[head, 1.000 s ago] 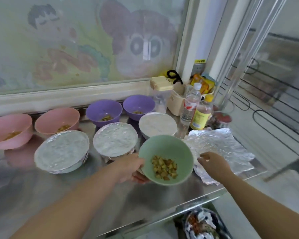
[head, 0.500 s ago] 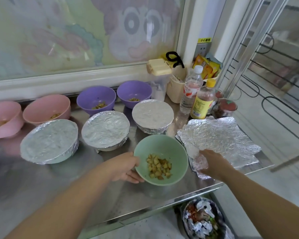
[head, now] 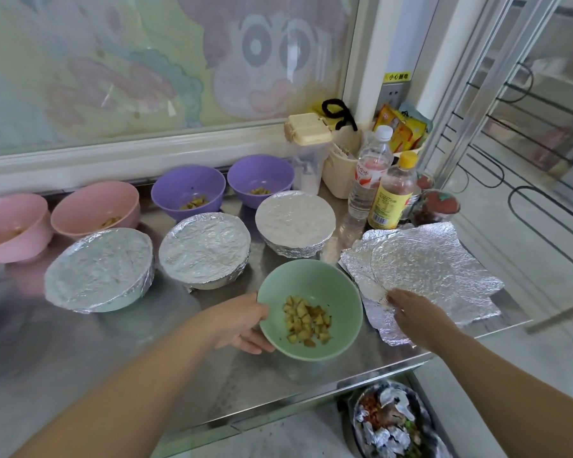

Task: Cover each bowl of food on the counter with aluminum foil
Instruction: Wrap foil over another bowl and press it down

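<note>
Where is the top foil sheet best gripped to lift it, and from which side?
Pinch the foil sheet by its crinkled near-left edge, coming from the front beside the green bowl: it lies flat on the counter, so only an edge offers purchase.

A person's two arms at a kitchen worktop, seen from a head-worn camera. The left forearm (head: 129, 391) and the right forearm (head: 510, 385) are bare along all of their visible length, from the frame's lower edge to the wrists. The left hand (head: 239, 322) and the right hand (head: 414, 317) are likewise bare. The wide lens renders both arms broad near the camera and tapering toward the fingers (head: 255, 345), whose nails are too small to make out.
</note>
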The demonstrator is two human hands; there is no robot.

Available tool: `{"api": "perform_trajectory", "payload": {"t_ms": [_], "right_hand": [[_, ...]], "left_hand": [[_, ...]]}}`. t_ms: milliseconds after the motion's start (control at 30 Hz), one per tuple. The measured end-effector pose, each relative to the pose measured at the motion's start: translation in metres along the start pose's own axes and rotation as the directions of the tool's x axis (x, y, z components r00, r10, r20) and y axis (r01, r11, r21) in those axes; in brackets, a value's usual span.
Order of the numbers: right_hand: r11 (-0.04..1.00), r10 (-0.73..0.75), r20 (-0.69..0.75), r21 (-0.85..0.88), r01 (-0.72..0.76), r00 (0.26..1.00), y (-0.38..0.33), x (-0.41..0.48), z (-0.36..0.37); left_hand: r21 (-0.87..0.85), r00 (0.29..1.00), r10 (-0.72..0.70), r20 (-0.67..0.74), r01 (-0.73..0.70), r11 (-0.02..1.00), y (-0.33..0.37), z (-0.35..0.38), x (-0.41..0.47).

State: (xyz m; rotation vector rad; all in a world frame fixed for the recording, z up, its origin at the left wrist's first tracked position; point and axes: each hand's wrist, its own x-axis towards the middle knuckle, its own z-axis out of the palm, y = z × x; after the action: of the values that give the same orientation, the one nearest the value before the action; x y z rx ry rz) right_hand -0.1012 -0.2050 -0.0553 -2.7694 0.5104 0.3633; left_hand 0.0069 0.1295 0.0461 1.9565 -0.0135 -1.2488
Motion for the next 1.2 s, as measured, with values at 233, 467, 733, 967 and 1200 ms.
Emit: {"api": "perform_trajectory", "payload": {"t_ms": [233,467,733,967,1200], "right_hand": [[0.971,0.093,-0.287,0.237,-0.023,0.953,0.007,-0.006,-0.025],[0.942,0.129,-0.482,0.331,0.044,0.867,-0.016,-0.023,-0.086],[0.870,-0.184,-0.638,0.248,0.426,0.748,-0.089,-0.060,-0.117],[0.767,-0.554,-0.539,-0.035,0.641,0.634,-0.134,-0.065,-0.061],[0.779,-0.585,-0.145,0.175,0.603,0.798,-0.154,-0.076,-0.038]], "left_hand": [[0.377,0.950,0.152,-0.274,-0.039,0.925,0.015,-0.014,-0.012],[0.531,0.763,0.529,-0.370,-0.293,0.795,0.043,-0.014,-0.020],[-0.582,0.948,0.317,0.038,-0.237,0.778,0.073,0.022,-0.020],[-0.677,0.946,0.320,0.059,-0.197,0.709,0.055,0.018,-0.020],[-0.262,0.911,0.166,-0.377,-0.277,0.924,0.007,0.005,-0.008]]}}
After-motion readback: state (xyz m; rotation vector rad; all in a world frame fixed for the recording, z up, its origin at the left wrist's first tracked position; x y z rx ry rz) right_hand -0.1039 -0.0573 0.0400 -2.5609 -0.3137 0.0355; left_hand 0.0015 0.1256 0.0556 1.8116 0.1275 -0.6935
